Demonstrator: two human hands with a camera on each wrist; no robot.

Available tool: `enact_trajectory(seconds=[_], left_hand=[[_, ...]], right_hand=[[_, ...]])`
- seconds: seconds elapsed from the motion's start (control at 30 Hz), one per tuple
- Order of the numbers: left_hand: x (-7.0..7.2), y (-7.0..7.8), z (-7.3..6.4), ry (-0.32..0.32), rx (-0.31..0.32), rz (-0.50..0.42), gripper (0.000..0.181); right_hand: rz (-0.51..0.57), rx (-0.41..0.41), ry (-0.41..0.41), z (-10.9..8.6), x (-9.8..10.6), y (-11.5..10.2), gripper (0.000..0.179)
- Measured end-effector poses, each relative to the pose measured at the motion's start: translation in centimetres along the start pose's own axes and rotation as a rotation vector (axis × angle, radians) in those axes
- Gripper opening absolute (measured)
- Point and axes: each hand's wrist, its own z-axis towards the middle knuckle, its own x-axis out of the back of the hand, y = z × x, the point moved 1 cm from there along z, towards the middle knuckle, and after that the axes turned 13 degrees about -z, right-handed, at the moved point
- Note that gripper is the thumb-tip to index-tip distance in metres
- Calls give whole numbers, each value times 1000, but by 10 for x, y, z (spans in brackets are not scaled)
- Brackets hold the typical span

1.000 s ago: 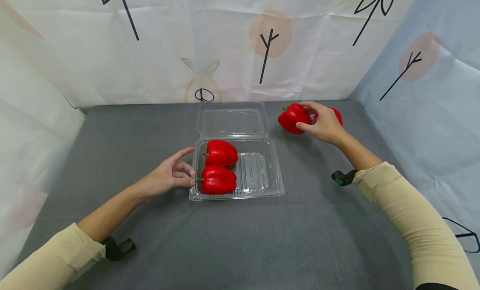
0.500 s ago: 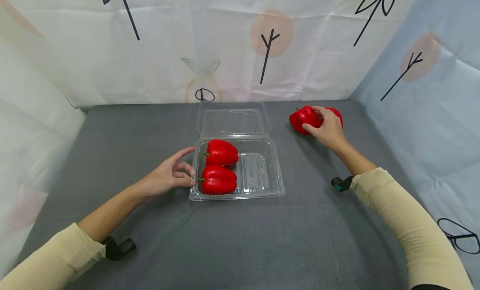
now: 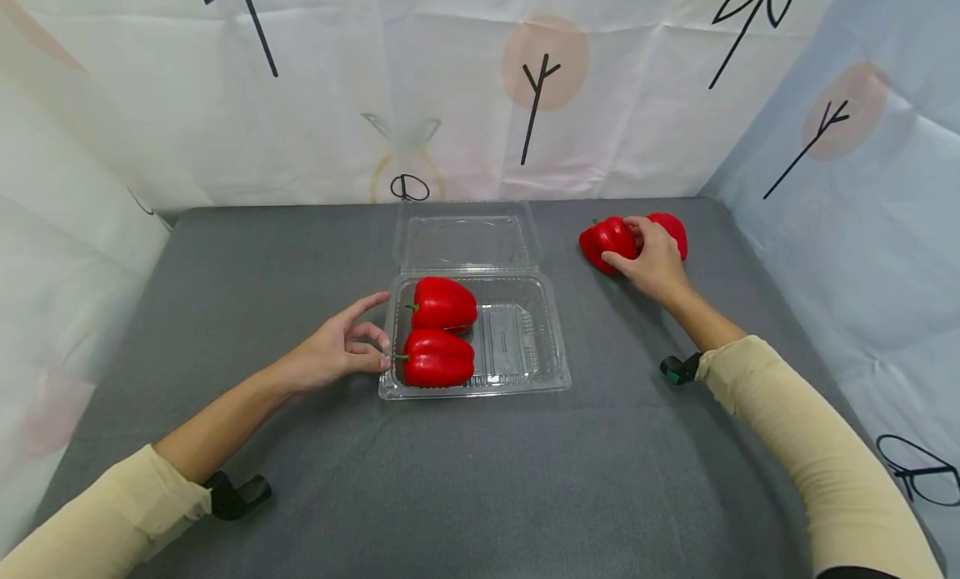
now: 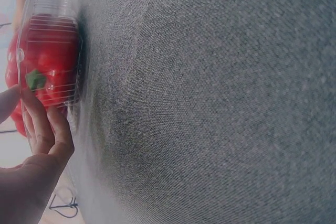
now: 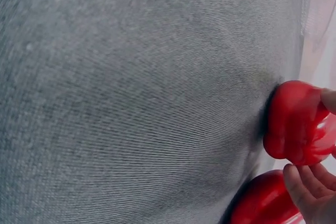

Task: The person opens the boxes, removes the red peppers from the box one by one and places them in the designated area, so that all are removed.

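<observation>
My right hand [image 3: 652, 258] grips a red bell pepper [image 3: 606, 243] at the back right of the table. In the right wrist view its thumb [image 5: 329, 100] lies on one side of the pepper and its fingertips are at the other. Another red bell pepper [image 3: 672, 232] lies just right of it, partly behind the hand. My left hand [image 3: 341, 351] holds the left rim of a clear plastic clamshell container [image 3: 557, 346], fingertips against its edge. Two red bell peppers, a far one [image 3: 444, 304] and a near one [image 3: 437, 359], lie side by side in its left half, stems pointing left.
The container's hinged lid [image 3: 468, 237] lies folded back toward the rear wall. Grey cloth [image 3: 480, 487] covers the table. Patterned white curtains [image 3: 450, 79] stand behind and at both sides.
My right hand and the bell pepper it grips have shifted right and slightly nearer, closer to the other pepper, then almost stopped. The left hand and the container have stayed in place.
</observation>
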Motion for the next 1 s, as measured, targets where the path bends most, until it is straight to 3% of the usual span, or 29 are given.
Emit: enact_trajectory(seconds=[0.17,0.33,0.57,0.67,0.8,1.0], left_hand=[[1,-1,0,-3,-2,-1,90],[1,0,-1,-7,-5,-7,90],[2,-1,-1,-7,-8,-6,90],[2,-1,-1,-3,-2,-5,89],[2,-1,-1,0,3,-8,90],[1,-1,-1,0,2,-4,89]], right_hand=[[-11,-43,-16,2,3,-6,62],[-28,-61,42,4,11,-20,59],[104,103,96,2,16,-57,56],[165,228,38,-3,13,-75,62],[215,380,-100,-13,8,-100,73],[222,520,-303,-26,2,-135,87]])
